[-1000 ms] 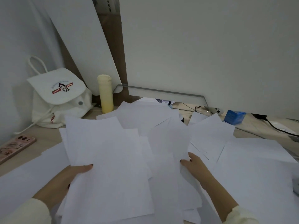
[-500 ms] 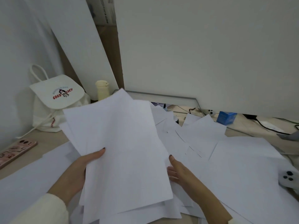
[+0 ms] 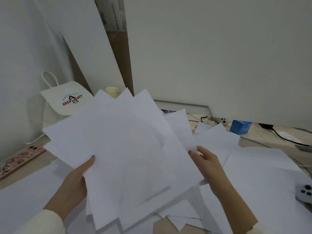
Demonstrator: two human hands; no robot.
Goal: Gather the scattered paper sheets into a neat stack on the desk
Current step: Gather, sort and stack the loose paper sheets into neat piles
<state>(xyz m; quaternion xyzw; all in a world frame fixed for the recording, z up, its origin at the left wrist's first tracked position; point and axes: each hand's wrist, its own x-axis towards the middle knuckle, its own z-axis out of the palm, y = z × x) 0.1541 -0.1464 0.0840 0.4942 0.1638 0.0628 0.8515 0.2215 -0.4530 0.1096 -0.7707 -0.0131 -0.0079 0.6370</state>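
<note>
A fanned bundle of several white paper sheets (image 3: 125,149) is raised off the desk and tilted toward me, its edges uneven. My left hand (image 3: 76,179) grips the bundle's left edge with the thumb on top. My right hand (image 3: 207,162) pinches its right edge. More loose sheets (image 3: 258,174) lie spread over the wooden desk (image 3: 170,225) at the right, and another large sheet (image 3: 28,191) lies flat at the left. Further sheets (image 3: 217,137) overlap behind my right hand.
A white drawstring backpack (image 3: 67,100) leans at the back left, with a yellow bottle's cap (image 3: 110,90) peeking over the papers. A pink-cased phone (image 3: 20,159) lies at the left edge. At the right are a blue box (image 3: 240,126), black cables (image 3: 283,137) and a white controller (image 3: 304,193).
Both hands have gathered sheets from the desk into one bundle and lifted it higher. My right hand went from resting on the papers to gripping the bundle's right edge.
</note>
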